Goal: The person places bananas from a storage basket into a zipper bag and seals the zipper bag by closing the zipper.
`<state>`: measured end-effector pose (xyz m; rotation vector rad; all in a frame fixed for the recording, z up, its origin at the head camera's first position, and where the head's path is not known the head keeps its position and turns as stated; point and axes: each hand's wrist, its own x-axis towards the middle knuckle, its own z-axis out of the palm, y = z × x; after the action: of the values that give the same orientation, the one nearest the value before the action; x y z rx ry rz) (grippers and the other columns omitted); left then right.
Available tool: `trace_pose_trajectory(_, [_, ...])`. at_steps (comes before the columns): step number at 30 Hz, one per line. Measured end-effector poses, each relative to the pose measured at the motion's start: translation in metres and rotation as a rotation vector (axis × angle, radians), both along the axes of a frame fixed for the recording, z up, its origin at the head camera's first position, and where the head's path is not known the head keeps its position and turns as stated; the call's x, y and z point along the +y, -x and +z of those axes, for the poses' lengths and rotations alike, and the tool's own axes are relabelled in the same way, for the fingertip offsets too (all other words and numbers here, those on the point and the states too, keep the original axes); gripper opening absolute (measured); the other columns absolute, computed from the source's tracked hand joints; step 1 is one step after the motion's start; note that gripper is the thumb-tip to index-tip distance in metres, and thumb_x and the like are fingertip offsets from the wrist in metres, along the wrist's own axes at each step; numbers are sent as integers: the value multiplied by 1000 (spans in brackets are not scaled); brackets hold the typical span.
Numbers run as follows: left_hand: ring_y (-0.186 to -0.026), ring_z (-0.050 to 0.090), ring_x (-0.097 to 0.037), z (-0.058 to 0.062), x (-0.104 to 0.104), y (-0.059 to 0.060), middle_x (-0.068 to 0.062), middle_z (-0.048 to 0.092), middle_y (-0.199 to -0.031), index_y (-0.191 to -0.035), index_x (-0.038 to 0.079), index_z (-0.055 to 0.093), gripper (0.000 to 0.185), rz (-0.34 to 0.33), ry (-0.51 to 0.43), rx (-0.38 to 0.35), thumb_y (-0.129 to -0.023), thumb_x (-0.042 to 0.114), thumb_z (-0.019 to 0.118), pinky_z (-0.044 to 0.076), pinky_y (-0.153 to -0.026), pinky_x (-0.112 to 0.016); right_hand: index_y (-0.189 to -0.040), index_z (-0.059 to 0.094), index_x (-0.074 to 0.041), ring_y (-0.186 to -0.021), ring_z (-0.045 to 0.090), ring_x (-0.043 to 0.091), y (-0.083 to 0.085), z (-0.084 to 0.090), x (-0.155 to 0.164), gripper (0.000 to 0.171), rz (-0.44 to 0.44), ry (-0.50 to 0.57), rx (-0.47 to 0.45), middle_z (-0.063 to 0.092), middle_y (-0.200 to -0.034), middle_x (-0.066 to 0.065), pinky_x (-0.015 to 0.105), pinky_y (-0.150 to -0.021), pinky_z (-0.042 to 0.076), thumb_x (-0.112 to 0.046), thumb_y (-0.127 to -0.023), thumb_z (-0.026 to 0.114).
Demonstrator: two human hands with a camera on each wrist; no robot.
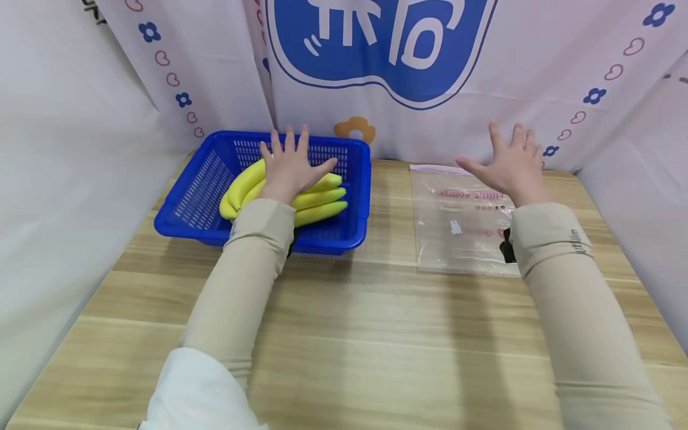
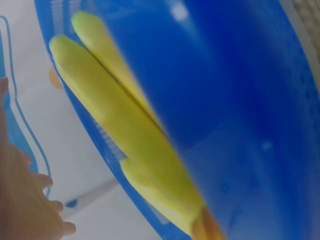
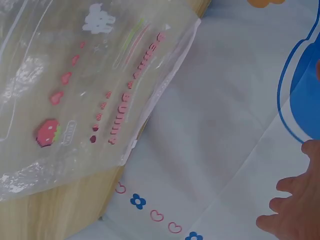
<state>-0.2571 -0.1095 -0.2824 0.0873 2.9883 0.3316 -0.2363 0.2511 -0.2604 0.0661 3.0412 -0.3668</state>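
My left hand (image 1: 292,169) is held over a blue plastic basket (image 1: 208,224), its fingers spread and nothing in them. Several yellow bananas (image 1: 322,210) with greenish tips lie in that basket, partly covered by the hand and sleeve in the head view. In the left wrist view the bananas (image 2: 115,110) show behind the basket's side wall (image 2: 220,120). My right hand (image 1: 513,170), also with fingers spread, hovers above the far right part of a clear zip bag (image 1: 438,239). The bag (image 3: 75,100) lies flat, with pink lettering and small red prints.
The wooden table (image 1: 344,334) carries the basket at the back left and the bag at the back right. A white printed cloth (image 1: 516,65) hangs behind the table's far edge. White fabric (image 1: 64,179) closes off the left side, and more hangs at the right.
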Motion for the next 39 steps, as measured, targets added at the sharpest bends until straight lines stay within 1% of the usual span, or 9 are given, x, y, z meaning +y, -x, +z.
trace_pose_trajectory(5, [-148,-11,-40,2,23,-2,-14,-6,-162,-154,20,-8,90,-54,16,4,-90,71,29,-5,-118,-59,-153,-8,-12,-139,-10,58,-6,-7,16,98,-17,48,-23,-13,-153,36,70,-111,2,-69,-89,38])
trace_pose_trajectory(7, [-148,-6,-40,2,34,-4,-14,0,-162,-155,20,-2,87,-78,16,26,-91,69,32,-2,-119,-58,-153,-8,-10,-139,-6,59,-9,-12,22,96,-25,67,-44,-10,-152,38,71,-110,5,-67,-90,39])
trace_pose_trajectory(10, [-149,6,-39,3,53,-9,-14,14,-161,-155,20,11,81,-119,23,97,-93,63,40,6,-120,-57,-153,-6,-8,-139,-2,59,-14,-21,30,94,-29,80,-73,-6,-151,40,72,-109,8,-64,-92,38])
trace_pose_trajectory(15, [-143,29,-33,5,84,-22,-10,38,-152,-148,15,34,64,-217,43,256,-94,45,51,21,-118,-52,-152,1,1,-137,8,59,-20,-36,45,87,-20,88,-88,6,-149,42,69,-110,12,-55,-96,37])
trace_pose_trajectory(21, [-137,40,-28,1,119,-41,-8,51,-142,-136,14,51,43,-392,67,359,-96,30,50,30,-116,-44,-147,15,11,-132,18,60,-26,-63,61,76,-34,47,-125,18,-142,45,68,-108,19,-43,-99,39])
trace_pose_trajectory(24, [-132,47,-25,-7,134,-50,-6,57,-136,-130,13,56,36,-481,43,403,-96,24,51,35,-113,-39,-146,16,13,-130,20,61,-30,-77,68,73,-43,45,-174,18,-141,46,69,-107,21,-41,-100,37])
trace_pose_trajectory(29, [-123,56,-22,-29,155,-61,-5,61,-131,-130,13,56,35,-570,16,400,-96,19,51,44,-106,-33,-146,16,12,-127,22,63,-37,-94,76,70,-59,64,-232,16,-140,48,70,-105,23,-38,-101,35])
trace_pose_trajectory(35, [-112,62,-18,-63,170,-70,-3,66,-121,-125,13,61,31,-601,34,345,-96,18,51,50,-96,-28,-143,22,15,-127,23,62,-48,-108,80,67,-40,59,-234,22,-137,48,69,-106,23,-35,-101,37])
trace_pose_trajectory(39, [-108,63,-16,-81,179,-74,-2,67,-118,-124,14,61,30,-605,61,282,-96,20,51,51,-92,-26,-142,25,16,-126,25,62,-51,-117,83,68,-9,47,-227,26,-137,47,68,-106,22,-37,-101,36])
